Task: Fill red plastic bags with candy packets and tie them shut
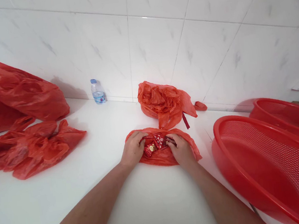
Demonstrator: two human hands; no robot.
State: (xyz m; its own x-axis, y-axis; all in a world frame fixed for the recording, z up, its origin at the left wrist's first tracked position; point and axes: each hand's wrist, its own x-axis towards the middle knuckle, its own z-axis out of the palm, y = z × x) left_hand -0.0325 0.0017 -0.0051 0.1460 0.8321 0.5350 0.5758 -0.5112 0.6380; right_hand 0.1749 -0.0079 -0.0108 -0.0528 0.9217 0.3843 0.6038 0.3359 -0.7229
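Observation:
On the white table, a red plastic bag (159, 161) lies spread open with several small red wrapped packets (151, 148) inside it. My left hand (134, 151) reaches over the bag's left side, fingers curled at the packets; what lies between the fingertips is hidden. From the right side comes my right hand (183, 149), its thumb and fingers closed on a dark red packet (170, 141) at the right end of the group. Both wrists rest low over the bag's near edge.
Behind the bag, a heap of crumpled red plastic bags (161, 101) sits against the tiled wall. More red bags (38, 147) lie at left, near a small water bottle (98, 92). A red mesh basket (255, 175) stands at right, another basket (288, 113) behind it.

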